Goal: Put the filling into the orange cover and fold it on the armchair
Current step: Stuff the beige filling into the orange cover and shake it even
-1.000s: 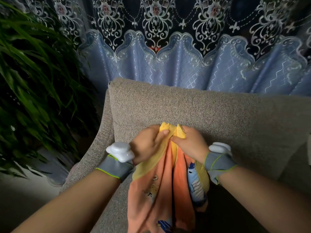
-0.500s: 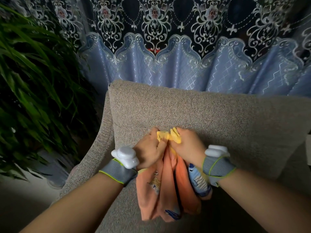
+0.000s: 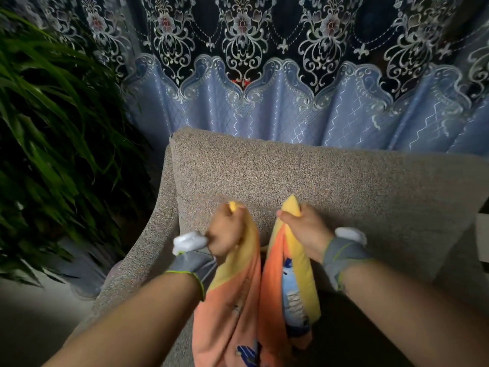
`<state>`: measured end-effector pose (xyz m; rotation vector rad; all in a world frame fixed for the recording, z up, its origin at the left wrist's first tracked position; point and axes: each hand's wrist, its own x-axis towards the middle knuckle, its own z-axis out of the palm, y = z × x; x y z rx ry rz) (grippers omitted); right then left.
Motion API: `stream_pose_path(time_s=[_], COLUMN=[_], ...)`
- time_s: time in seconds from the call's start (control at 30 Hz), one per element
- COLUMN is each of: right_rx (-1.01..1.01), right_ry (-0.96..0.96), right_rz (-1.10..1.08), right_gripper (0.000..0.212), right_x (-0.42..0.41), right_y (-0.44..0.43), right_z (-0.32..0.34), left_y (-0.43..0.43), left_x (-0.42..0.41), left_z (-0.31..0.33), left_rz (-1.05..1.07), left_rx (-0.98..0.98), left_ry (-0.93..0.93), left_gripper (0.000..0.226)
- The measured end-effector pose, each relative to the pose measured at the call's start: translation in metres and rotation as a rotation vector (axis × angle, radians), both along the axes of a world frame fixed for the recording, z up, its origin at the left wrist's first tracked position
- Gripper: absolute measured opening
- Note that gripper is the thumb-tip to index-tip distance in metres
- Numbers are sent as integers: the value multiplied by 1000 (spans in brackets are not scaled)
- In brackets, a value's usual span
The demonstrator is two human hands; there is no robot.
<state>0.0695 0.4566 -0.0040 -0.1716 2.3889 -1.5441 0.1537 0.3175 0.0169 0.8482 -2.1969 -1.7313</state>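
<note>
The orange cover (image 3: 230, 308), with a yellow band and blue cartoon prints, hangs in front of the grey-brown armchair (image 3: 304, 178). My left hand (image 3: 225, 231) grips one yellow top corner in a fist. My right hand (image 3: 304, 229) pinches the other yellow corner, a short gap away. Between the two hands the cover's top edge is parted. The cloth falls in two folds down to the frame's lower edge. I cannot tell whether any filling is inside the cover.
A blue and dark patterned curtain (image 3: 264, 96) hangs right behind the armchair back. A large green plant (image 3: 53, 144) fills the left side. The armchair's left arm (image 3: 137, 255) curves down beside my left wrist. A pale floor (image 3: 31, 313) shows at lower left.
My hands were together, bunching the yellow top edge. They have moved apart, each keeping a corner, so the cover's top is now spread and the cloth hangs lower.
</note>
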Motion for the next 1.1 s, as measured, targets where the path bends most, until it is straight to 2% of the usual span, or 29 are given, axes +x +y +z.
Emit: stream_pose_path(time_s=[0.07,0.13,0.3,0.43,0.5,0.6,0.7,0.83,0.93,0.97,1.03,1.1], right_rx=[-45,-52,-17,-124,-198,-259,-288,-441,-530,-542,-561,-426], right_ry=[-23,-1,63,0,-93,-250,-368,-534,-597,-603,-605,-444], right_rz=[59,90,175,288,336,375,435,428,379,336,213,180], right_gripper=[25,14,19,23,25,27,39,41,38,34,27,26], right_x=[26,40,51,57,57,59,62,62,59,59,54,47], right_y=[-13,-17,-15,-12,-9,-5,-5,-5,-2,0,3,7], right_z=[3,3,3,7,10,13,10,8,2,1,-4,-7], left_y=[18,24,12,5,1,-1,-1,-6,-10,-11,-15,-20], left_x=[4,8,14,18,21,23,26,28,27,27,25,24], left_z=[-1,-6,-15,-16,-17,-21,-26,-31,-31,-31,-29,-22], left_rz=[-93,-116,-210,-266,-264,-261,-268,-277,-354,-373,-404,-462], left_rx=[-17,-73,-1,78,130,419,536,584,535,505,473,431], left_ry=[-64,-84,-55,-46,-58,-11,55,55,58,60,75,92], left_gripper=[25,21,20,17,33,56,31,37,39,38,18,10])
